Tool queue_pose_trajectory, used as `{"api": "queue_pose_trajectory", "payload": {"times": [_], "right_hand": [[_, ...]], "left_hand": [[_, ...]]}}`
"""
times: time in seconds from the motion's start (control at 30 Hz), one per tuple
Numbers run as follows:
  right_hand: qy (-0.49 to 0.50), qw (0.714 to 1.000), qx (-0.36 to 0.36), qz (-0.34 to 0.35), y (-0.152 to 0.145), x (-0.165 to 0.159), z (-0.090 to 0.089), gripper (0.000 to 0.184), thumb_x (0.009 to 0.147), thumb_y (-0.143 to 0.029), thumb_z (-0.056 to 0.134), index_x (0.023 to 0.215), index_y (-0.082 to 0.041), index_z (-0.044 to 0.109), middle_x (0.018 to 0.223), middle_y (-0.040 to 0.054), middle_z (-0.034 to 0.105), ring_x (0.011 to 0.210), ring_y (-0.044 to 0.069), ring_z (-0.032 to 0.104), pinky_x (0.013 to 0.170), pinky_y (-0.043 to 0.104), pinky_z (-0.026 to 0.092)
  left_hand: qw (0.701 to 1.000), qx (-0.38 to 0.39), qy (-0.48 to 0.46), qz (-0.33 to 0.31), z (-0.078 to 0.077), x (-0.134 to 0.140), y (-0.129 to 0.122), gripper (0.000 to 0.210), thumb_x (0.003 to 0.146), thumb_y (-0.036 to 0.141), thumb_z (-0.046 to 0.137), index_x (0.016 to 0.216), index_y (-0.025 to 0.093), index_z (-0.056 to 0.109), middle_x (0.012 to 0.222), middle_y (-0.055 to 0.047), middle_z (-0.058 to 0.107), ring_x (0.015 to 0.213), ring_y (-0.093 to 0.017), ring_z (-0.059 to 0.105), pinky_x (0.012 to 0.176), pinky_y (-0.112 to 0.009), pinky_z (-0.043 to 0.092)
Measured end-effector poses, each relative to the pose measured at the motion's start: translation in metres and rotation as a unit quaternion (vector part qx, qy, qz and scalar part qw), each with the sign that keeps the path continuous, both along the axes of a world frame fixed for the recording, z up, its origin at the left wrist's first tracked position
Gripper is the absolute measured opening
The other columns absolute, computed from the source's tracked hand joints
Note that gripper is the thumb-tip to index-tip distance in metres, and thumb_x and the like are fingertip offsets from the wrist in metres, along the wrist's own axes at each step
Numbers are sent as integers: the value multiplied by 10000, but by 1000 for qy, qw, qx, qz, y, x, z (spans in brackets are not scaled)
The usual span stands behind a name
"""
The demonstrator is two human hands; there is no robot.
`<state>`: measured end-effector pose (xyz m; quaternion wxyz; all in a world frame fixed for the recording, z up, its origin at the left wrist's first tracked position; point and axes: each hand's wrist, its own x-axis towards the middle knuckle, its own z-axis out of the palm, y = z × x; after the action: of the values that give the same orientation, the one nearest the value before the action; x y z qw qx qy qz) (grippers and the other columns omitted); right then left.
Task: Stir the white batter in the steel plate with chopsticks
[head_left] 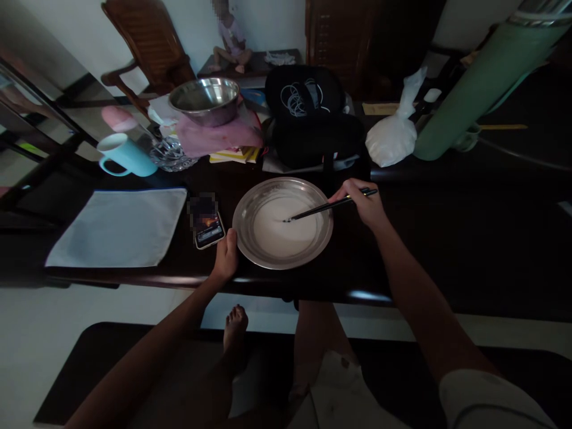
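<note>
Just right of the phone (209, 231), my left hand (226, 257) has its thumb against the bowl's left rim — fingers hidden, so I can't tell how tightly they're closed. The metal bowl (281, 263) of white liquid (274, 239) sits near the table's (357, 262) front edge. My right hand (365, 202) grips black chopsticks (319, 208), tips dipped: stirring, I judge, which calls for steady circles next.

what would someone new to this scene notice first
Probably the metal bowl of whitish mixture mid-picture on the table, the left hand at its side and the right hand holding dark chopsticks in it. Then the tall green flask at upper right, and a metal basin on pink cloth at upper left.
</note>
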<state>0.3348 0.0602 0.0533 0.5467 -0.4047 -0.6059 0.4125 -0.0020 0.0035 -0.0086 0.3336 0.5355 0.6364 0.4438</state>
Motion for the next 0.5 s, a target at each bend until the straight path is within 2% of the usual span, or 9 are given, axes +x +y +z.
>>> {"api": "queue_pose_trajectory", "payload": {"times": [0.1, 0.23, 0.3, 0.4, 0.5], "right_hand": [[5, 1000, -6, 15, 0, -1, -1, 457, 897, -532, 562, 584, -210, 651, 625, 16, 716, 626, 161, 692, 679, 317, 538], [-34, 998, -2, 56, -2, -4, -1, 378, 874, -520, 608, 667, -215, 691, 713, 18, 751, 769, 176, 724, 798, 328, 540], [-30, 999, 3, 41, -1, -4, 0, 368, 867, -520, 620, 672, -215, 689, 728, 18, 757, 777, 175, 726, 813, 330, 539], [1, 1000, -2, 0, 0, -2, 1, 431, 870, -555, 595, 615, -214, 660, 670, 18, 742, 675, 168, 712, 732, 324, 548], [0, 1000, -11, 12, -1, -2, -1, 467, 877, -575, 568, 592, -215, 652, 637, 18, 728, 642, 170, 702, 693, 320, 548]], "left_hand": [[1000, -4, 15, -7, 1, 0, 0, 575, 898, 654, 388, 575, 195, 517, 531, -8, 489, 605, -179, 524, 614, -298, 451], [1000, 2, 25, -6, 0, 0, 0, 605, 888, 687, 364, 571, 193, 511, 548, -15, 517, 595, -174, 522, 608, -298, 449], [1000, 4, 24, -3, -1, 0, 1, 601, 889, 681, 373, 570, 192, 516, 542, -14, 514, 591, -174, 523, 604, -296, 448], [1000, 6, 15, -1, -1, 0, 1, 586, 896, 661, 389, 576, 191, 527, 531, -11, 509, 591, -174, 527, 595, -291, 450], [1000, 7, 17, -2, 0, 0, 1, 584, 892, 666, 388, 564, 199, 509, 514, -3, 487, 570, -166, 502, 567, -287, 434]]}}
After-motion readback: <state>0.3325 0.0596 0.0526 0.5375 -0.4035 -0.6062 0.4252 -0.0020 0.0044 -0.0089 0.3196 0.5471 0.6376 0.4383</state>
